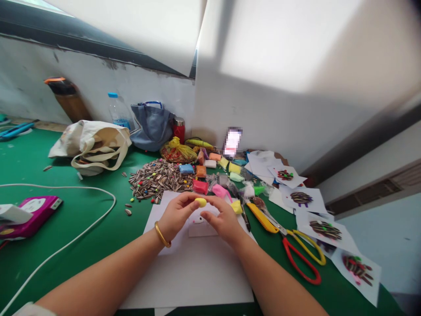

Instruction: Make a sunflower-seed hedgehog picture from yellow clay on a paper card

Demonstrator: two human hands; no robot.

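The left hand pinches a yellow lump above the small card; the right hand is beside it, thumb and fingers parted. The card shows dots, none of the piled seeds; pictures at the right bear some.

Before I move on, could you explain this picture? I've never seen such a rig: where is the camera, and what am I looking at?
There is no robot here. The single picture comes from a camera on a person's head, looking forward and down at their bare hands. The left hand, with a bracelet on its wrist, pinches a small yellow lump; the right hand is close beside it. Below, white paper lies on a green table. Beyond are a seed pile and colourful packets. To the right are scissors, a yellow cutter and cards decorated with seeds.
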